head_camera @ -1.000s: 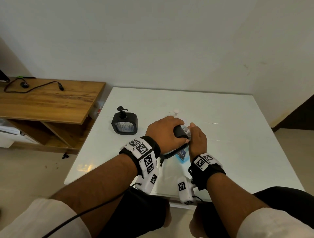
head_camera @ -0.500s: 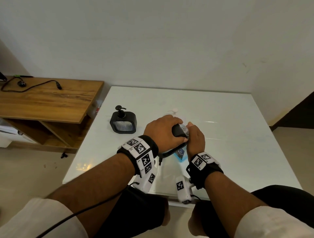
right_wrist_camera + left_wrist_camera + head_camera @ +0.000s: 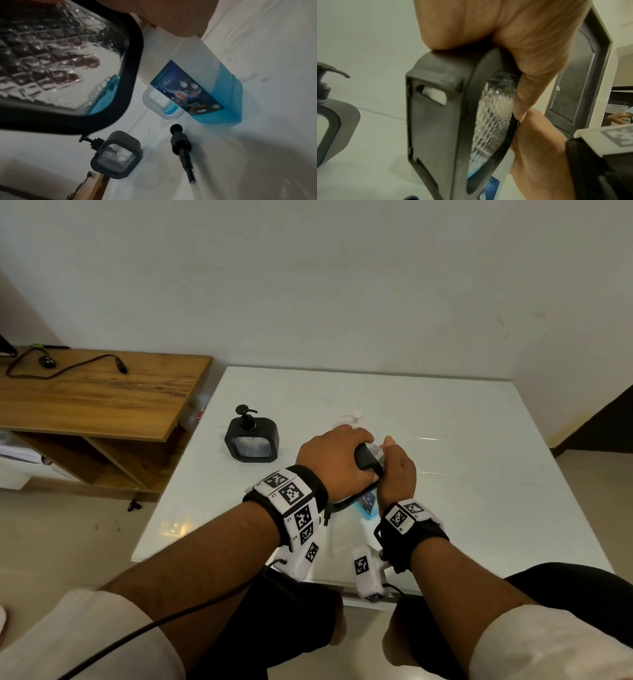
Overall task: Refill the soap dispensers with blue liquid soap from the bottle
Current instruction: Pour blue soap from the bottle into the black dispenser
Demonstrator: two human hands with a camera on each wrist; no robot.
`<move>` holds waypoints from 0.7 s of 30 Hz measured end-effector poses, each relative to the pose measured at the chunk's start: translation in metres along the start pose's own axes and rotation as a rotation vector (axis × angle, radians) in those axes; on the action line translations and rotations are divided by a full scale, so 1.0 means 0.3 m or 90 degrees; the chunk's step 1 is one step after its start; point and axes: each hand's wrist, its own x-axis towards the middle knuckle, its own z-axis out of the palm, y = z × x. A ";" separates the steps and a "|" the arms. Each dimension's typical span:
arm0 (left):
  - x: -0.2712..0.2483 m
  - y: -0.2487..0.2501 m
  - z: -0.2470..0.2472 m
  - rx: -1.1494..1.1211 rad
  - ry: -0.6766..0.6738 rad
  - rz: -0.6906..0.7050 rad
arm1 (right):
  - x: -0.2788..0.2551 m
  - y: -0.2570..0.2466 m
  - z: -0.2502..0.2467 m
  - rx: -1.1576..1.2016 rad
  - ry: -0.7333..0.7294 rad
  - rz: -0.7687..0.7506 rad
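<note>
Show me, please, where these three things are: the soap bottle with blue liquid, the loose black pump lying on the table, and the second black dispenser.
soap bottle [image 3: 223, 97], right wrist view, blue lower body.
loose black pump [image 3: 180, 142], right wrist view, collar.
second black dispenser [image 3: 251, 440], head view, front face.

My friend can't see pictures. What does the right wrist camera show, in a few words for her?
A black soap dispenser with a clear bumpy window is held tilted close to the camera, a little blue soap pooled in its low corner. On the white table below lie a bottle of blue soap, a loose black pump and a second black dispenser.
</note>
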 end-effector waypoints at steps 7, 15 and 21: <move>0.001 0.004 0.000 0.022 -0.008 0.000 | 0.021 0.034 0.003 -0.009 0.007 0.007; -0.001 0.011 -0.003 0.016 -0.012 -0.002 | 0.015 0.041 -0.003 -0.052 0.000 -0.030; -0.005 0.012 -0.002 0.019 -0.013 0.000 | 0.022 0.044 -0.005 -0.053 -0.003 -0.046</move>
